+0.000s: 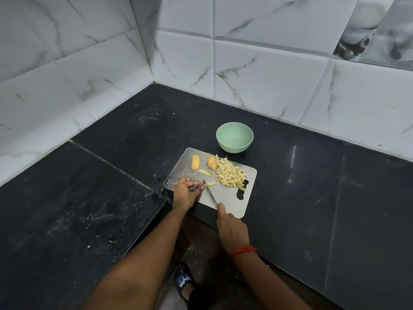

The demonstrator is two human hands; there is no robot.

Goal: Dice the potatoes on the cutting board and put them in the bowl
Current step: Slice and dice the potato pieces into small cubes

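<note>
Left hand (186, 191) palm down over the near left corner of the cutting board (225, 201), forearm stretched in from the lower left. Fingers curled, tips pinning a short potato strip (211, 183) flat against the metal. Right hand (232, 231) just off the near edge of the board, wrist wrapped in an orange thread (243, 250). Fingers clenched round the handle of a knife (210, 193), forefinger laid forward toward the blade. Blade angled away and to the left, tip down on the board right beside the left fingertips, edge against the strip.

Strip pale yellow, already partly cut into small bits on the side away from the left hand. Heap of potato cubes (230, 175) on the right half of the board, spreading up to the board's hanging hole. Near the far edge, two larger uncut pieces: a long half (195, 162) to the left, a rounder chunk (211, 162) touching the heap. One thin curved slice (205, 172) lying between these and the left hand.

Green bowl (234, 139) upright on the black counter (312, 175), just beyond the far edge of the board.
</note>
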